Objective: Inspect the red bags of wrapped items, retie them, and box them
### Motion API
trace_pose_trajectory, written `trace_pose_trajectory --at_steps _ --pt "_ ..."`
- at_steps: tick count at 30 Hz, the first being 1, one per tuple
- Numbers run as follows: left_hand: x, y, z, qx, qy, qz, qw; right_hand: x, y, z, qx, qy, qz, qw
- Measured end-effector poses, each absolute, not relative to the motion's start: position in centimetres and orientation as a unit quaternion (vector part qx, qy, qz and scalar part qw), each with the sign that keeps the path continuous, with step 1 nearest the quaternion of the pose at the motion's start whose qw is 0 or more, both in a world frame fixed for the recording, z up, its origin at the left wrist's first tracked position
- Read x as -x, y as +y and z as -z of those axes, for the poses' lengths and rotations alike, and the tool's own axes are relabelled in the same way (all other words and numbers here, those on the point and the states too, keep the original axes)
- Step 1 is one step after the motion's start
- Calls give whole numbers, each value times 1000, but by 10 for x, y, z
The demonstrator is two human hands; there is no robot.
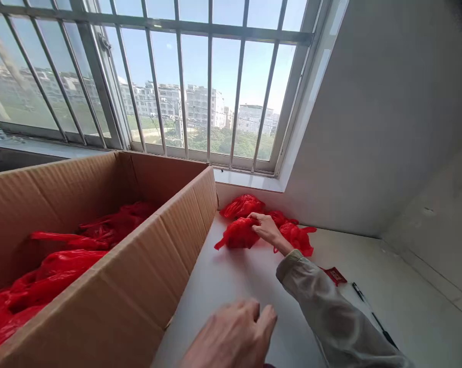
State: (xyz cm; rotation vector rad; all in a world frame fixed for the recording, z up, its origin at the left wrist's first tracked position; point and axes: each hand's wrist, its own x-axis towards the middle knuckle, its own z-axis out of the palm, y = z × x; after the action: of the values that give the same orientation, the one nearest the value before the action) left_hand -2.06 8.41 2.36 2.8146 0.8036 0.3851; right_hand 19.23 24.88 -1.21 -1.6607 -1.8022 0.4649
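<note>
My right hand [267, 228] reaches across the white tabletop, its fingers pinched on the top of a knotted red plastic bag [238, 234]. What the bag holds is hidden. More red plastic bags lie close by: one [243, 205] behind it against the wall, another [297, 237] to the right, partly behind my wrist. Low in the view, my left hand [231, 335] hangs over the near part of the table, blurred, back upward and fingers curled under. Whether it holds anything cannot be seen; a small dark edge shows below it.
A large open cardboard box [177, 225] fills the left side, with red plastic bags [58, 271] inside. Right of my forearm lie a small red packet [335, 276] and a black pen [372, 312]. A barred window [210, 92] rises behind, and a grey wall [380, 128] stands at the right.
</note>
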Motion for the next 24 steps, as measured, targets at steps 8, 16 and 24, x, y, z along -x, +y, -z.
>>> trace_pose_trajectory --at_steps 8,16,24 --pt "25 110 -46 -912 342 -192 118 -240 112 20 493 -686 -289 450" --pt "-38 114 7 -926 296 -162 168 -226 70 93 522 -556 -309 568" --pt "-53 121 79 -892 300 -271 201 -225 54 101 581 -661 -8 474"
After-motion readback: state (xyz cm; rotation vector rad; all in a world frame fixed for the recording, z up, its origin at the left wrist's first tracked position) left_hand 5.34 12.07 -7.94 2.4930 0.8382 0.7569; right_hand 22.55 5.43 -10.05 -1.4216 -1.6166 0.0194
